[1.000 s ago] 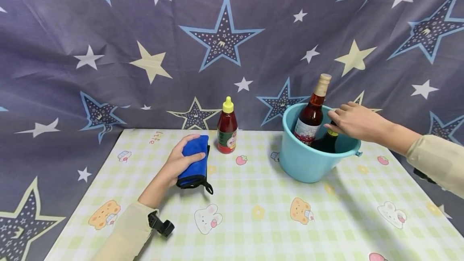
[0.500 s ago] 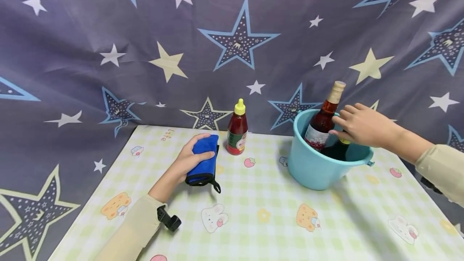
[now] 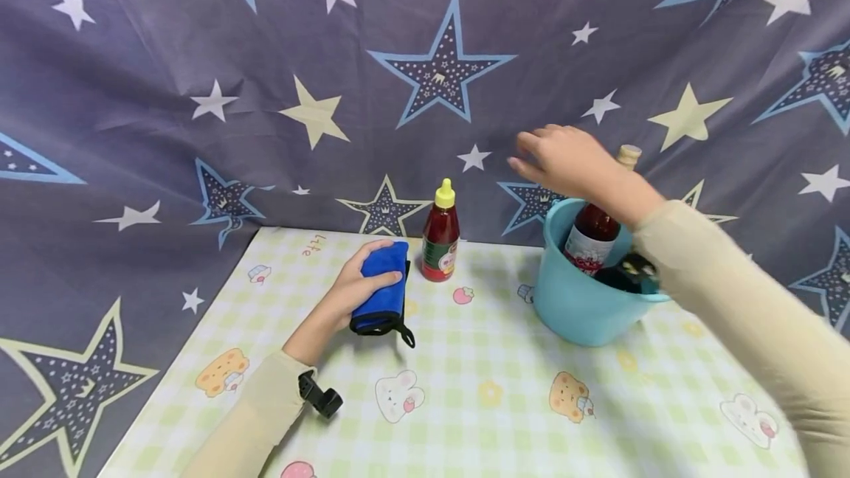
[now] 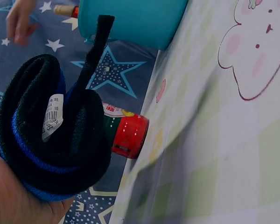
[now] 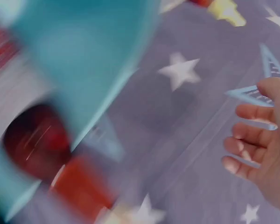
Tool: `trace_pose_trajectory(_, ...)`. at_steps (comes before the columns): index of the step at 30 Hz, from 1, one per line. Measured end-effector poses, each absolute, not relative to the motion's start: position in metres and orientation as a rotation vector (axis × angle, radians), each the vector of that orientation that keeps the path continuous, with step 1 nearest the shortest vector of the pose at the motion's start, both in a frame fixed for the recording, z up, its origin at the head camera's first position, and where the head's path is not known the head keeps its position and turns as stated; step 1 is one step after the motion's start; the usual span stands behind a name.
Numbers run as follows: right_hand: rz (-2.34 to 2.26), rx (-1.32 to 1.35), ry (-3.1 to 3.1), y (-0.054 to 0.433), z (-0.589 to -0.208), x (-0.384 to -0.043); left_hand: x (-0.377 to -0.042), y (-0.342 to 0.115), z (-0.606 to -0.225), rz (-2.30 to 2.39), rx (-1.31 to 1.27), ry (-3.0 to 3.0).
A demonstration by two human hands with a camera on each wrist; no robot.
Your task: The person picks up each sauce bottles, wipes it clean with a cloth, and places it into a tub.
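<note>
My left hand (image 3: 352, 290) grips a rolled blue towel (image 3: 381, 282) with black edging, thumb across its front. The left wrist view shows the towel's (image 4: 51, 158) coiled end, a white label and a hanging loop. Right behind it stands a red sauce bottle (image 3: 440, 238) with a yellow nozzle cap. Nothing is in my right hand (image 3: 561, 159), raised above the left rim of a light-blue bucket (image 3: 578, 316), fingers loosely bent. Inside the bucket lean a red glass bottle (image 3: 592, 242) with a pale cap and a dark bottle (image 3: 614, 280), both partly covered by my right arm.
A pale checked tablecloth (image 3: 491, 345) with printed cartoon animals covers the table. Behind its far edge hangs a dark star-patterned curtain (image 3: 398, 146). My right sleeve (image 3: 737, 301) crosses over the bucket's right side.
My right hand has left the dark bottle in the bucket and swung up and to the left. The head view has turned slightly left. My left hand keeps its grip on the towel.
</note>
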State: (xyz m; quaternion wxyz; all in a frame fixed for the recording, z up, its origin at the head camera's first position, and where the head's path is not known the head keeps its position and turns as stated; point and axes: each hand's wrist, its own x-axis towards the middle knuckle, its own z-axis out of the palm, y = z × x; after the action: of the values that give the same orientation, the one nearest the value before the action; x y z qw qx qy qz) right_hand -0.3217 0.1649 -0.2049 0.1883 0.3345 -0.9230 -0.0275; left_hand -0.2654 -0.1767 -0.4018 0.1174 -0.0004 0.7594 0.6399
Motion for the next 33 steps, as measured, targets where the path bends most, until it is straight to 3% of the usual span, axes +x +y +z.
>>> trace_pose_trajectory(5, 0.139, 0.785, -2.832, 0.104, -0.212, -0.338, -0.267, -0.177, -0.4, 1.895, 0.0, 2.208)
trace_pose_trajectory(12, 0.257, 0.691, -2.875, 0.057, -0.267, -0.351, -0.266, -0.177, -0.397, 1.932, 0.023, 2.192)
trace_pose_trajectory(20, 0.094, 0.667, -2.646, 0.045, -0.309, -0.351, -0.264, -0.181, -0.399, 1.909, 0.002, 2.215)
trace_pose_trajectory(33, 0.111, 0.81, -2.328, 0.048, -0.327, -0.354, -0.264, -0.182, -0.402, 1.909, -0.023, 2.2)
